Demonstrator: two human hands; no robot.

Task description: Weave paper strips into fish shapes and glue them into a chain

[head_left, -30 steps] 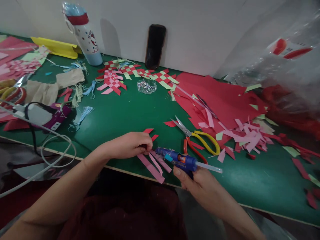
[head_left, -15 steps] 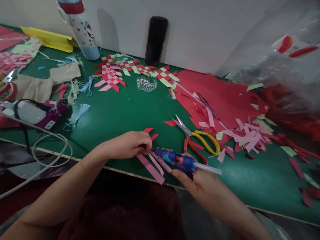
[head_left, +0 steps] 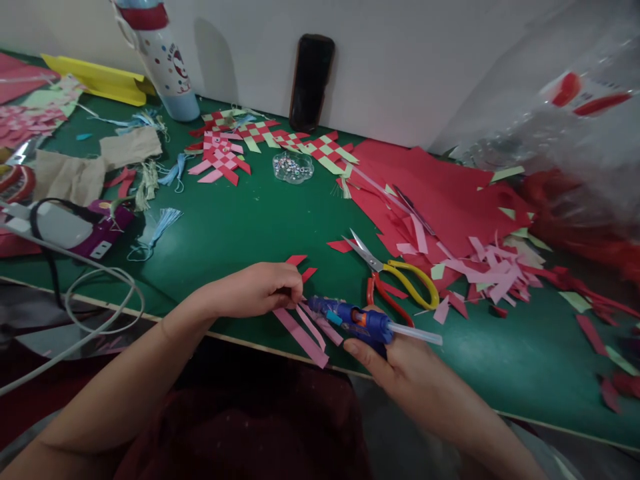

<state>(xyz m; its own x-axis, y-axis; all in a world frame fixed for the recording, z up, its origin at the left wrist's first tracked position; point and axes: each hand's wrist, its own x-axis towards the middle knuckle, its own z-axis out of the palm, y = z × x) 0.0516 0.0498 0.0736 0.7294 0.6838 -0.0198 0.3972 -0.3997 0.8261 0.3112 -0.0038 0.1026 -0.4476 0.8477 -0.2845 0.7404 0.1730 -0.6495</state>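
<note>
My right hand [head_left: 395, 353] grips a blue hot glue gun [head_left: 350, 316], a clear glue stick [head_left: 416, 333] poking out of its rear. The gun's nozzle points left, close to the fingertips of my left hand [head_left: 273, 288]. Those fingers are closed in a pinch on a woven paper piece, with pink paper strips [head_left: 303, 339] hanging toward the table's front edge and red strip ends [head_left: 309, 274] showing beyond the hand. The middle of this piece is hidden under my left hand. Scissors [head_left: 369, 257] with red and yellow handles lie partly open just beyond the glue gun.
Red paper sheets [head_left: 440, 193] and pink scraps [head_left: 500, 270] cover the right side. Finished woven paper fish [head_left: 223, 163] and a bead dish [head_left: 294, 175] lie farther back. A phone [head_left: 311, 83] leans on the wall beside a bottle [head_left: 170, 73]. A white cable [head_left: 127, 277] loops at left.
Both hands, the glue gun and the paper piece hold almost the same place. Only a very slight shift of the whole view shows.
</note>
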